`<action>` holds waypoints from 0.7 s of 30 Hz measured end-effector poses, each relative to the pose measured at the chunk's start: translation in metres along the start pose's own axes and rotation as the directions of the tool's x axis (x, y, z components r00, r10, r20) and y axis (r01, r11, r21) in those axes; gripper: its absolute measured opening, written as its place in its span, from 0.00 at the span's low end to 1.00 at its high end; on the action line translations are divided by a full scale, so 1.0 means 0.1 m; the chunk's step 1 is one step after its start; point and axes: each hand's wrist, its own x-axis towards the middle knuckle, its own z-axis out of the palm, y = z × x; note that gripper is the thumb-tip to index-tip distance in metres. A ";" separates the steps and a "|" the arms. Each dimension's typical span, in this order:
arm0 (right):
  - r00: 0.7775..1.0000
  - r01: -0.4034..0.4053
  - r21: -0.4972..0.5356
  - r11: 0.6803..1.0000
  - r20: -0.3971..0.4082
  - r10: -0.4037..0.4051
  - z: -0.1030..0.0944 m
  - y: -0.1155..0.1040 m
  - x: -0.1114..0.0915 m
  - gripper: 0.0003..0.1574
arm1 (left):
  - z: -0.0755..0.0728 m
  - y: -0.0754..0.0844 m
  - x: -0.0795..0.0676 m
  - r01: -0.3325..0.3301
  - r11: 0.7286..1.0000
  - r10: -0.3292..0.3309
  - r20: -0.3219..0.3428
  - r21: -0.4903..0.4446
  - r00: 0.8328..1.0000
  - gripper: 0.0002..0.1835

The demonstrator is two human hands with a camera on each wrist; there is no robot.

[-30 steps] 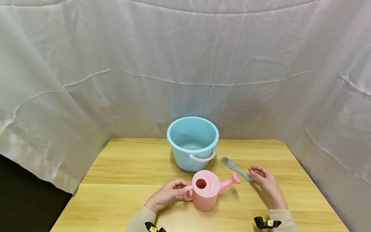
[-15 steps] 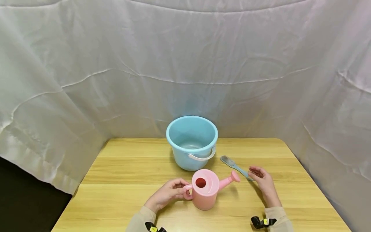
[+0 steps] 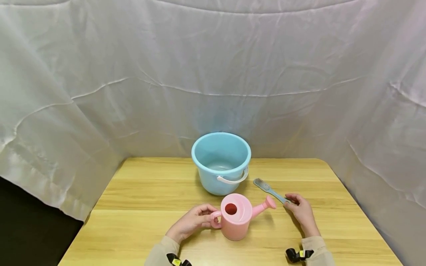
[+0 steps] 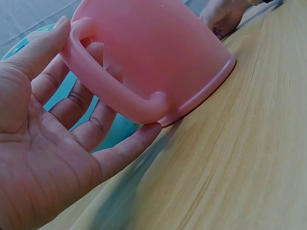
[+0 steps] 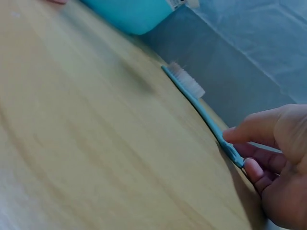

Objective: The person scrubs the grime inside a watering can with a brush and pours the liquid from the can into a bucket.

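A pink watering can stands upright on the table, its spout pointing right. My left hand grips its loop handle from the left. In the left wrist view several fingers pass behind the handle, and the thumb lies at its top. To the right lies a blue brush, bristles up, its head toward the bucket. My right hand pinches the end of the brush's handle. The right wrist view has the thumb on one side of that handle and other fingers on the far side.
A light blue bucket with a white handle stands behind the watering can, left of the brush head. Grey curtains hang behind and beside the wooden table.
My right hand has moved slightly left and toward me, and its fingers have closed onto the end of the brush handle. The left hand and watering can have stayed put.
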 end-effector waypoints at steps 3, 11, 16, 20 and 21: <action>1.000 -0.003 -0.068 0.998 0.000 0.003 0.01 0.00 0.01 0.25 | 0.00 0.00 0.01 -0.001 1.000 0.001 0.006 -0.003 1.000 0.08; 1.000 0.012 -0.121 0.993 0.001 -0.012 0.03 0.04 0.05 0.25 | -0.02 -0.01 0.00 -0.005 1.000 0.005 0.016 -0.004 1.000 0.07; 1.000 0.008 -0.114 0.993 0.000 -0.009 0.03 0.05 0.06 0.25 | -0.01 0.00 0.01 -0.006 1.000 0.006 0.022 0.001 1.000 0.07; 1.000 0.011 -0.104 0.995 0.002 -0.011 0.04 0.06 0.06 0.25 | 0.00 0.01 0.01 -0.004 1.000 0.004 0.021 0.000 1.000 0.08; 1.000 0.013 -0.102 0.995 0.001 -0.013 0.04 0.06 0.06 0.25 | 0.00 0.01 0.01 -0.001 1.000 0.001 0.020 -0.001 1.000 0.08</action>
